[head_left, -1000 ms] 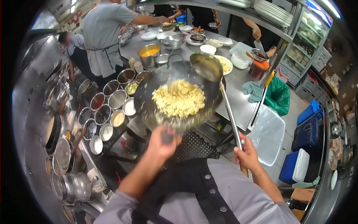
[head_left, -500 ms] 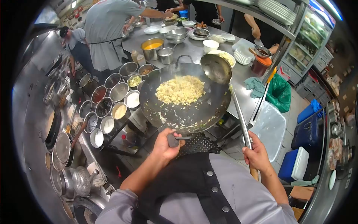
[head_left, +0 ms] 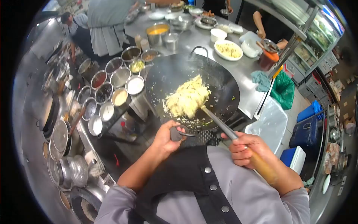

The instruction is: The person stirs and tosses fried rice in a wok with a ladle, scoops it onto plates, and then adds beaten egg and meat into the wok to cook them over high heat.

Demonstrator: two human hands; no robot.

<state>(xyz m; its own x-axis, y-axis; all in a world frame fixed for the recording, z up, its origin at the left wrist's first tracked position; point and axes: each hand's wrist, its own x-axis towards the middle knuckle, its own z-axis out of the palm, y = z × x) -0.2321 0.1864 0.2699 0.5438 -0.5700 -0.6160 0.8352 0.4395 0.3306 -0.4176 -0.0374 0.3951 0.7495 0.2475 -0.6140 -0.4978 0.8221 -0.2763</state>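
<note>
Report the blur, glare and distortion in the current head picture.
Head view: wide-lens distortion bends the outer scene, and the corners go black; head view: the food in the wok is smeared, probably by motion, while the left hand looks clearer; head view: pale glare lies on the steel counter; head view: the plates on the upper shelf look soft.

A pale grey shirt (head_left: pixel 257 194) with a faint lilac cast is worn, its cloth creased into soft folds. The left sleeve (head_left: pixel 117 203) and the right sleeve (head_left: pixel 298 205) are cut short, ending near the elbows. The shirt is partly covered by a black apron (head_left: pixel 179 168), along whose dark band (head_left: pixel 201 188) three round, silver-coloured snaps (head_left: pixel 213 187) are set in a slanting row. The left hand (head_left: pixel 167 139) and right hand (head_left: pixel 251 149) are bare.
</note>
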